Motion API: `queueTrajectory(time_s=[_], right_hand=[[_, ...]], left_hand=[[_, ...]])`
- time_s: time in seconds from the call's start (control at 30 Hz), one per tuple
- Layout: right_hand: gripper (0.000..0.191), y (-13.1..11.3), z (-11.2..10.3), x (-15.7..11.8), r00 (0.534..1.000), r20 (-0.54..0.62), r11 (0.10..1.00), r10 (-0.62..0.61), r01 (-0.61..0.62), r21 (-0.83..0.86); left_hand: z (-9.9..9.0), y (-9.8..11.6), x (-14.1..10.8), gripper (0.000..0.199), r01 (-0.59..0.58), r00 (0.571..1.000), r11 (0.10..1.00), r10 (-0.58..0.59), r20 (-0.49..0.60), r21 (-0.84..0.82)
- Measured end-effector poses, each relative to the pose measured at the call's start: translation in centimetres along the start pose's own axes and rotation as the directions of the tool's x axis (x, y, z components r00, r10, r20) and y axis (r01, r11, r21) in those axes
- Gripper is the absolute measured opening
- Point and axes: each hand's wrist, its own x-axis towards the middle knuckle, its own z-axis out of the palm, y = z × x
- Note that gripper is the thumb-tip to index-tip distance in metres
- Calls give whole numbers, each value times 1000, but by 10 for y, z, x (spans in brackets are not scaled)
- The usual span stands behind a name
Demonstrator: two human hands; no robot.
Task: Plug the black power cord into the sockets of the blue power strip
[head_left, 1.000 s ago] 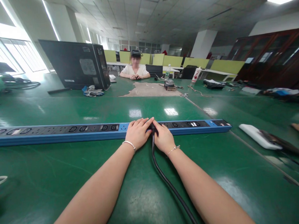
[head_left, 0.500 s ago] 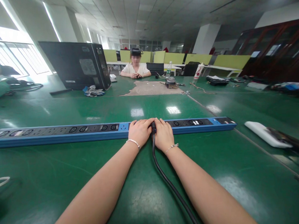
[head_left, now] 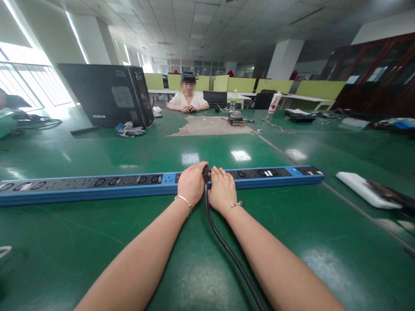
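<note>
Left to right: blue power strip (head_left: 84, 194) runs 9 to 3 o'clock under both hands. Left hand (head_left: 191, 184) has drawn its fingers in; they lay spread over the strip a second ago, now appear pinched on the black plug (head_left: 206, 171). Plug sits at 2 o'clock of left hand, 10–11 of right, between the fingertips; more of its top shows now. Black cable (head_left: 229, 250) drops toward 5. Right hand (head_left: 222, 188) lies over the strip, fingertips parted from left's; can't tell its grip. Reads as left handling plug, right bracing. Seating hidden.
</note>
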Motion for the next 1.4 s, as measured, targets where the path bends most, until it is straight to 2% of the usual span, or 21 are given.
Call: queueTrajectory(time_s=[0.1, 0.2, 0.33, 0.4, 0.47, 0.53, 0.77, 1.17, 1.4], right_hand=[[52, 1, 1, 0, 1000, -3, 1000, -16, 16, -20], [55, 2, 3, -1, 999, 4, 999, -33, 33, -25], [58, 4, 5, 0, 999, -3, 999, -45, 45, -17], [59, 4, 6, 0, 999, -11, 999, -49, 48, -8], [59, 4, 6, 0, 999, -16, 999, -48, 48, 1], [59, 5, 6, 0, 999, -16, 999, -46, 46, 7], [60, 4, 5, 1, 999, 5, 999, -39, 39, 17], [60, 4, 3, 0, 999, 3, 999, -39, 39, 23], [62, 4, 5, 1, 999, 7, 999, -31, 31, 24]], left_hand=[[-7, 8, 7, 35, -30, 992, 997, 21, -123, -67], [-23, 1, 11, 34, 14, 995, 999, -17, -93, -35], [-52, -49, 5, 37, 241, 969, 970, -239, -68, 25], [-65, -78, -3, 37, 313, 950, 950, -313, -12, 7], [-74, -98, -10, 37, 300, 947, 954, -298, 120, 2], [-79, -107, -17, 37, 272, 946, 962, -266, 187, -3], [-81, -98, -21, 37, 240, 949, 971, -235, 212, 0], [-78, -91, -29, 34, 64, 961, 990, -96, 258, 127], [-81, -84, -23, 35, 32, 948, 962, -115, 295, 272]])
